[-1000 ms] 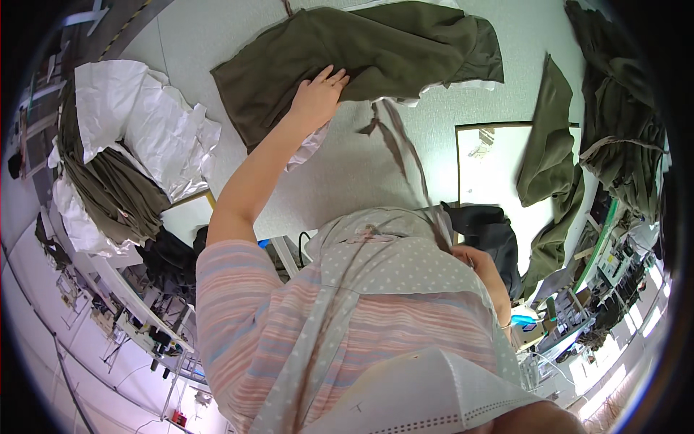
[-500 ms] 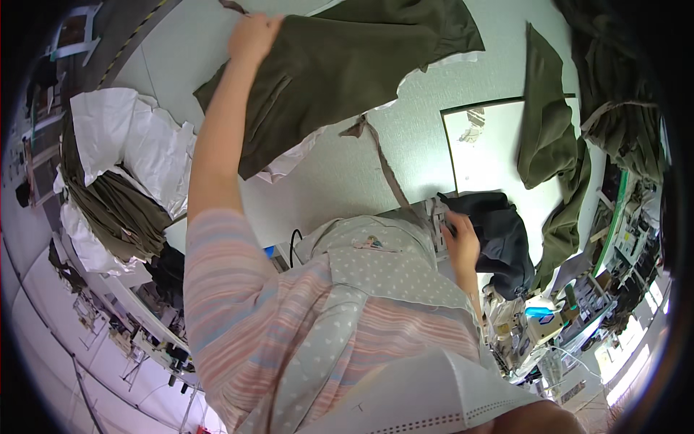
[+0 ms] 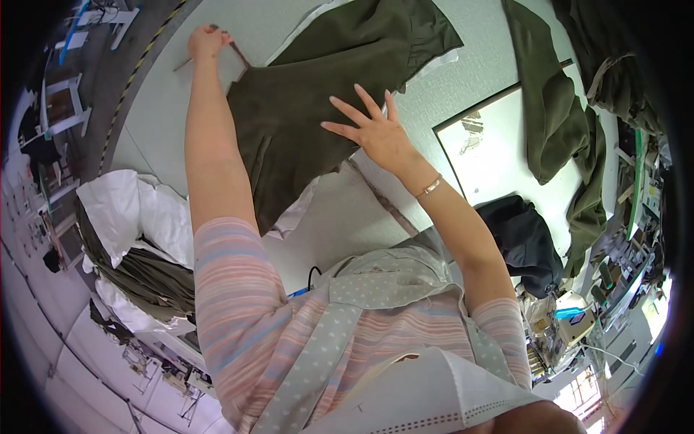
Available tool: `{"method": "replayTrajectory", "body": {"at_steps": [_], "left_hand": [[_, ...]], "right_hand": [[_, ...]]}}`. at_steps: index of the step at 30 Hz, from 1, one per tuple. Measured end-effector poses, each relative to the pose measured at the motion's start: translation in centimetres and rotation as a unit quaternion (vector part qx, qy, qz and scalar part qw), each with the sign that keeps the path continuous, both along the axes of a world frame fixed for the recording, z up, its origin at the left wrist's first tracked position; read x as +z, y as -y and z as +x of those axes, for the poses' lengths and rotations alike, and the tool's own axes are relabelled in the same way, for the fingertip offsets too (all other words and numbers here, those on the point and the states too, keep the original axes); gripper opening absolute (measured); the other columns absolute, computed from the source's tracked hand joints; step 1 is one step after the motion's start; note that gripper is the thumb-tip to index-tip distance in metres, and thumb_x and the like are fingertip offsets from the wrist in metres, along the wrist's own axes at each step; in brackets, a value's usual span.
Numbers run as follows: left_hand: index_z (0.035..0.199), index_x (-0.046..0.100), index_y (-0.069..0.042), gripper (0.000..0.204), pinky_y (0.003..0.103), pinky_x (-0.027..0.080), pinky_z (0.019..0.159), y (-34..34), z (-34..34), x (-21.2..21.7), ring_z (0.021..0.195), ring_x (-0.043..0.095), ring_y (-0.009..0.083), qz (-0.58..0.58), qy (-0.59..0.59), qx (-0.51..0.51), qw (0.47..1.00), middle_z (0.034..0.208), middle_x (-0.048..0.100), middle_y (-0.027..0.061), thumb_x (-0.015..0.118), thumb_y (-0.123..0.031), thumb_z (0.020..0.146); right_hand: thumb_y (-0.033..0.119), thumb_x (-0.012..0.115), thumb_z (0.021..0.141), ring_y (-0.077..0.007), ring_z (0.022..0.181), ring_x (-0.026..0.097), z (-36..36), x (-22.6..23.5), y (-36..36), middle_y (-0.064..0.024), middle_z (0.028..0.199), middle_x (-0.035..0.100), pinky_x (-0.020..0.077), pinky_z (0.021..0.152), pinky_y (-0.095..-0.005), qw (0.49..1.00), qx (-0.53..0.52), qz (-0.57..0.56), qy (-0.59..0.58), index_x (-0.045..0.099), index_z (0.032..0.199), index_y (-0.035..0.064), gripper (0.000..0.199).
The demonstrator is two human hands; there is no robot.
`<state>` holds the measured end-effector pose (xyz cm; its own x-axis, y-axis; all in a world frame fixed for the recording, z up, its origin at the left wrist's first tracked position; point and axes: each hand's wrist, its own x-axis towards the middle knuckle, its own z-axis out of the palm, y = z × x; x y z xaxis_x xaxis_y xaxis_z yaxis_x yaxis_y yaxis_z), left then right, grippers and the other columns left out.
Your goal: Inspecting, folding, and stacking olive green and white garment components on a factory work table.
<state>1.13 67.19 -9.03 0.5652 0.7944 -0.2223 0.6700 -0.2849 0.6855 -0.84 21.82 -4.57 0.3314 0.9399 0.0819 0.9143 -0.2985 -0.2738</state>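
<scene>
A dark olive-green garment [image 3: 318, 101] lies across the pale table, with a slit-like pocket, a gathered far-right end and white lining showing at its edges. At the far left my left hand [image 3: 207, 43] is closed on a narrow grey-brown fabric strip [image 3: 238, 55], which runs to the garment's left corner; a short end sticks out on the hand's other side. My right hand [image 3: 377, 137] is over the garment's near right edge, palm down and fingers spread, holding nothing. Whether it touches the cloth I cannot tell. Another brownish strip [image 3: 383, 199] lies between the garment and me.
A lit white panel [image 3: 499, 145] with a dark border is set in the table [image 3: 426, 94] at right. Olive-green cloth [image 3: 549, 108] lies over it, near a black cloth bundle [image 3: 524, 239]. White and olive fabric [image 3: 137, 217] is piled at left. Machinery [image 3: 567, 318] stands at lower right.
My left hand has moved left from the garment's edge, with the strip stretched out beside it. My right hand has left the table's near edge and reached forward over the garment, fingers spread.
</scene>
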Motion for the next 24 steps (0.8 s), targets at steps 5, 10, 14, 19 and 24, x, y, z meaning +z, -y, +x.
{"method": "replayTrajectory", "body": {"at_steps": [5, 10, 14, 19, 24], "left_hand": [[0.099, 0.049, 0.007, 0.012, 0.034, 0.061, 0.066, -0.7, 8.1, 0.5, 0.077, 0.073, 0.0274, -0.082, 0.216, 0.01, 0.973, 0.097, 0.068, 0.0224, 0.055, -0.001, 0.094], [0.096, 0.064, -0.002, 0.022, 0.034, 0.051, 0.074, 0.6, 15.4, -1.6, 0.082, 0.068, 0.0231, -0.156, 0.349, -0.019, 0.924, 0.088, 0.068, 0.0102, 0.074, -0.014, 0.082], [0.139, 0.032, 0.013, 0.062, 0.046, 0.038, 0.109, 9.1, 10.1, 0.1, 0.132, 0.046, 0.0367, 0.152, 0.167, -0.221, 0.949, 0.142, 0.043, 0.0291, 0.058, -0.024, 0.096], [0.155, 0.022, -0.015, 0.075, 0.073, 0.011, 0.108, 26.6, -11.0, 5.3, 0.146, 0.009, 0.0469, 0.221, -0.105, -0.345, 0.906, 0.159, 0.015, 0.021, 0.056, -0.043, 0.094], [0.153, 0.027, -0.029, 0.071, 0.078, 0.014, 0.103, 33.6, -20.1, 4.0, 0.144, 0.006, 0.051, 0.202, -0.186, -0.342, 0.899, 0.161, 0.008, 0.0187, 0.058, -0.048, 0.092]], "right_hand": [[0.013, 0.056, 0.088, -0.0334, 0.147, 0.019, -2.1, -1.4, 2.6, 0.0049, 0.158, 0.026, 0.0307, 0.104, -0.0698, 0.986, -0.045, -0.152, -0.046, 0.045, 0.142, 0.0401, 0.062], [0.02, 0.058, 0.089, -0.0357, 0.147, 0.016, -6.4, -0.3, 6.0, 0.0044, 0.16, 0.021, 0.0317, 0.104, -0.0696, 0.961, -0.113, -0.236, -0.086, 0.043, 0.144, 0.0397, 0.061], [0.011, 0.058, 0.086, -0.0291, 0.132, 0.045, -5.1, 1.5, 6.3, -0.0014, 0.144, 0.049, 0.0462, 0.097, -0.0561, 0.969, -0.149, -0.174, -0.093, 0.054, 0.135, 0.0323, 0.054], [0.012, 0.061, 0.087, -0.0272, 0.086, 0.068, 10.9, 2.3, 11.3, -0.0051, 0.105, 0.07, 0.0558, 0.072, -0.0374, 0.902, -0.419, 0.101, -0.029, 0.066, 0.111, 0.0167, 0.025], [0.029, 0.075, 0.082, -0.0155, 0.074, 0.066, 21.3, -1.5, 12.7, -0.0047, 0.089, 0.069, 0.0543, 0.067, -0.0346, 0.825, -0.518, -0.031, -0.222, 0.067, 0.101, 0.0084, 0.029]]}}
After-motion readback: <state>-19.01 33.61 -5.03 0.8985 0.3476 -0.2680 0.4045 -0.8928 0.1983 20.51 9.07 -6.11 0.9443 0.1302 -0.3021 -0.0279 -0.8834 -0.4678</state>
